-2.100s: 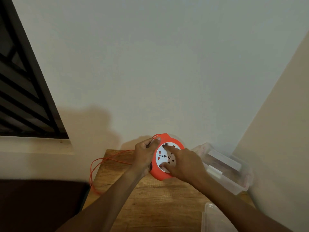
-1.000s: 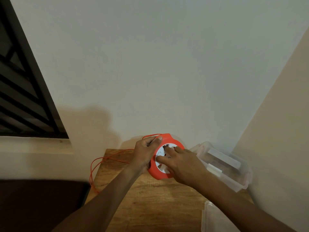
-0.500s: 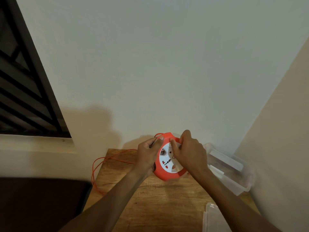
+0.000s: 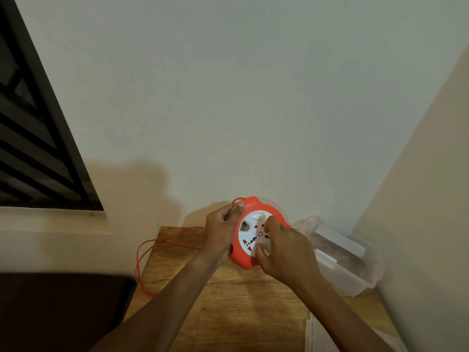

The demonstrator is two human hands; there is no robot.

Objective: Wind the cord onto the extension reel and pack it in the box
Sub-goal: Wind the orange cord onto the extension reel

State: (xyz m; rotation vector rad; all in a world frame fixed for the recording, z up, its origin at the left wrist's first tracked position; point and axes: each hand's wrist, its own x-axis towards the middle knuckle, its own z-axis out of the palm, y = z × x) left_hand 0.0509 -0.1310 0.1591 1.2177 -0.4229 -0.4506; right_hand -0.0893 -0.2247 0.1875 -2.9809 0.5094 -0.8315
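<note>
Left hand (image 4: 220, 228) grips the round orange plastic reel (image 4: 250, 235) at nine o'clock, pinching thin cord (image 4: 162, 243); right hand (image 4: 284, 252) closes on its white face above the woodgrain surface (image 4: 241, 301).

Both bare forearms reach forward from the bottom edge, converging toward the middle. The left hand (image 4: 221, 231) is curled, palm turned inward, fingers folded, with the thumb tip pressed at the reel's (image 4: 247, 240) upper left rim; it seems to pinch the cord (image 4: 162, 243) there, though the grip is partly hidden. The right hand (image 4: 285, 252) lies over the reel's face from the right, back of the hand up, wrist bent slightly, fingers bent and spread on the white disc, the index raised highest. The hands stay apart, not touching each other.
</note>
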